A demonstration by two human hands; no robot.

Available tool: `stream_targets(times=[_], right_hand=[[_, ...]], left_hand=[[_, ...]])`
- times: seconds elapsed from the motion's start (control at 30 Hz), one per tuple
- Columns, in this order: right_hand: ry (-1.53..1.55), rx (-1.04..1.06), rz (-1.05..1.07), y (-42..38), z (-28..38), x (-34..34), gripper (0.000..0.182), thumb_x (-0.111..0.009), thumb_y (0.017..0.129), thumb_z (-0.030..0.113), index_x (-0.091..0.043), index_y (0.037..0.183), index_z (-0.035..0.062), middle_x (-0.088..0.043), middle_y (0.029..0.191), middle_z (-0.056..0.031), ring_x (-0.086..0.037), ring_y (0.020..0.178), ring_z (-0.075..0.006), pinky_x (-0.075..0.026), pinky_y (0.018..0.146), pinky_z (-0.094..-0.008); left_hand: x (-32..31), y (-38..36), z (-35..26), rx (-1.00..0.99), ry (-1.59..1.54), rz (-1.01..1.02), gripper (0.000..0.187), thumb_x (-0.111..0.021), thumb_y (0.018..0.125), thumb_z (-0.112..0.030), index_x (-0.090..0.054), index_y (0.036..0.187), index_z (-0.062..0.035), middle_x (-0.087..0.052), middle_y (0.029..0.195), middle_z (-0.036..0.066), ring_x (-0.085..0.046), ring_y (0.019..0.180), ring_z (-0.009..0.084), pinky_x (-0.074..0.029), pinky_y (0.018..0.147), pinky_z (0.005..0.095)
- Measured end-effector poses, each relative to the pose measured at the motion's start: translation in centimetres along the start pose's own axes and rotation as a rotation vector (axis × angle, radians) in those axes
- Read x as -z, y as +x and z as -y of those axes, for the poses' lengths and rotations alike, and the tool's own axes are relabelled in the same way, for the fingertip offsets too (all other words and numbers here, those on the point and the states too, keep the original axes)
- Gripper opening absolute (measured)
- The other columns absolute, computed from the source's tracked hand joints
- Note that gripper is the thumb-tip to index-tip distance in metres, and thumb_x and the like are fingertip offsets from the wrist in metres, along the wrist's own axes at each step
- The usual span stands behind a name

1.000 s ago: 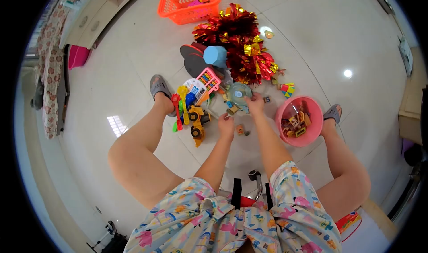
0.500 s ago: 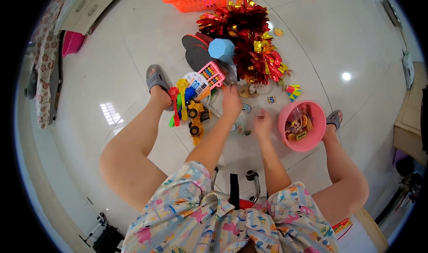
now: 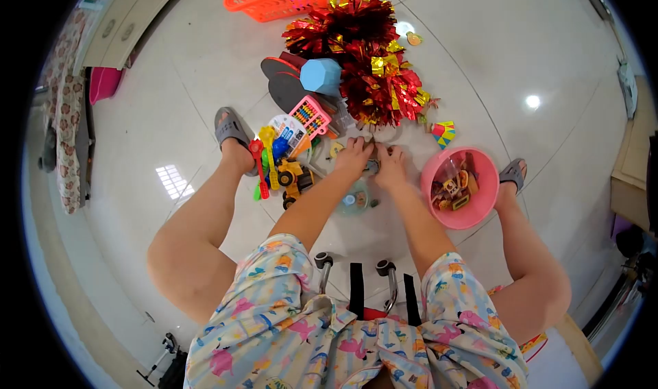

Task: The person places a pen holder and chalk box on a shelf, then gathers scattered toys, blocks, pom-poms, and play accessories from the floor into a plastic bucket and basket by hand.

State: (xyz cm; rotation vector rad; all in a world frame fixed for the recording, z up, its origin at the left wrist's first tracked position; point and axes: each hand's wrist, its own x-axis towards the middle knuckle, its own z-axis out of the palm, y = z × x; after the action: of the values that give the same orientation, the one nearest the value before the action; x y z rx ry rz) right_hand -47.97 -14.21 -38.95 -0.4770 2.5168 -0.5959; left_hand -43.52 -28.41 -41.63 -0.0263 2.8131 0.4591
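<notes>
My left hand (image 3: 354, 155) and my right hand (image 3: 391, 164) are close together on the floor, fingers bent around small brownish pieces (image 3: 372, 149) just below the red and gold tinsel (image 3: 380, 80). What each one grips is too small and hidden to name. A small grey-blue piece (image 3: 371, 166) lies between them. Left of my left hand are a yellow toy loader (image 3: 295, 178), a pink abacus (image 3: 310, 116) and a red plastic spoon (image 3: 258, 163). To the right of my right hand stands a pink bucket (image 3: 485, 183) holding small wooden pieces. A clear round container (image 3: 353, 200) sits below the hands.
An orange basket (image 3: 274, 6) is at the top. Dark paddles (image 3: 286, 91) and a light blue box (image 3: 321, 76) lie left of the tinsel. A colourful striped piece (image 3: 443, 134) is above the bucket. Metal chair legs (image 3: 391, 279) stand near my lap.
Both hands have come together, my right hand moving up and left to the small pieces. The number block is no longer visible. The view has shifted slightly.
</notes>
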Motion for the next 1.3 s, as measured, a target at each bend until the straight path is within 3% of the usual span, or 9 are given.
stream_targets(times=[0.07, 0.17, 0.27, 0.37, 0.57, 0.77, 0.97, 1.3], right_hand=[[-0.040, 0.045, 0.030, -1.0, 0.5, 0.2, 0.082, -0.080, 0.057, 0.007, -0.046, 0.130, 0.0195, -0.042, 0.121, -0.0157, -0.042, 0.113, -0.0370, -0.045, 0.091, -0.0435], [-0.058, 0.076, -0.028, -2.1, 0.7, -0.5, 0.075, -0.076, 0.060, 0.003, -0.048, 0.128, 0.0184, -0.043, 0.119, -0.0156, -0.045, 0.109, -0.0356, -0.048, 0.086, -0.0423], [-0.003, -0.004, -0.049, -2.2, 1.2, -1.7, 0.067, -0.074, 0.062, 0.001, -0.052, 0.124, 0.0143, -0.043, 0.118, -0.0156, -0.045, 0.111, -0.0363, -0.046, 0.090, -0.0412], [0.048, -0.028, -0.042, -2.2, 1.6, -2.7, 0.059, -0.073, 0.063, 0.001, -0.054, 0.118, 0.0117, -0.044, 0.116, -0.0153, -0.047, 0.108, -0.0368, -0.045, 0.090, -0.0418], [0.071, -0.173, -0.097, -1.4, 2.9, -4.2, 0.054, -0.073, 0.064, 0.001, -0.054, 0.113, 0.0105, -0.047, 0.114, -0.0155, -0.048, 0.106, -0.0384, -0.043, 0.091, -0.0439], [0.214, -0.201, -0.177, -1.1, 2.9, -5.0, 0.057, -0.075, 0.063, 0.005, -0.052, 0.115, 0.0100, -0.050, 0.116, -0.0171, -0.046, 0.109, -0.0394, -0.038, 0.096, -0.0457], [0.241, -0.293, -0.073, -0.3, 2.9, -5.8, 0.057, -0.077, 0.060, 0.012, -0.055, 0.113, 0.0092, -0.049, 0.119, -0.0195, -0.044, 0.114, -0.0402, -0.034, 0.099, -0.0475], [0.294, -0.449, -0.208, -1.3, 5.3, -6.1, 0.056, -0.074, 0.063, 0.011, -0.057, 0.116, 0.0098, -0.050, 0.119, -0.0167, -0.040, 0.118, -0.0346, -0.034, 0.101, -0.0476]], left_hand=[[-1.8, -0.7, 1.6, -0.107, -0.026, -0.061, 0.083, -0.077, 0.058, -0.008, -0.040, 0.131, -0.0186, -0.040, 0.127, 0.013, -0.043, 0.116, 0.0346, -0.048, 0.089, 0.0404], [2.2, -2.7, 1.7, -0.125, -0.020, -0.029, 0.086, -0.080, 0.056, -0.009, -0.040, 0.132, -0.0168, -0.041, 0.125, 0.012, -0.042, 0.116, 0.0346, -0.048, 0.090, 0.0407], [5.5, -3.6, 0.9, 0.217, 0.055, 0.058, 0.089, -0.084, 0.056, -0.012, -0.039, 0.132, -0.0135, -0.040, 0.126, 0.014, -0.042, 0.118, 0.0354, -0.047, 0.092, 0.0419], [2.5, -3.1, 1.9, 0.257, 0.025, 0.077, 0.093, -0.088, 0.053, -0.017, -0.038, 0.131, -0.0103, -0.039, 0.126, 0.016, -0.042, 0.118, 0.0379, -0.045, 0.093, 0.0432], [2.2, -3.1, 2.5, 0.177, -0.012, 0.098, 0.093, -0.088, 0.052, -0.015, -0.040, 0.132, -0.0166, -0.037, 0.126, 0.017, -0.043, 0.115, 0.0414, -0.045, 0.094, 0.0433], [3.5, -3.4, 1.9, 0.204, -0.170, 0.038, 0.088, -0.086, 0.053, -0.011, -0.046, 0.130, -0.0243, -0.038, 0.123, 0.017, -0.044, 0.113, 0.0413, -0.046, 0.093, 0.0441], [1.8, -3.0, 1.8, 0.232, -0.321, 0.032, 0.081, -0.081, 0.056, -0.006, -0.049, 0.128, -0.0216, -0.039, 0.119, 0.017, -0.047, 0.109, 0.0404, -0.047, 0.091, 0.0441], [-0.4, -3.4, 1.2, 0.234, -0.441, -0.092, 0.059, -0.072, 0.066, -0.006, -0.050, 0.119, -0.0180, -0.044, 0.111, 0.018, -0.052, 0.103, 0.0390, -0.048, 0.085, 0.0437]])
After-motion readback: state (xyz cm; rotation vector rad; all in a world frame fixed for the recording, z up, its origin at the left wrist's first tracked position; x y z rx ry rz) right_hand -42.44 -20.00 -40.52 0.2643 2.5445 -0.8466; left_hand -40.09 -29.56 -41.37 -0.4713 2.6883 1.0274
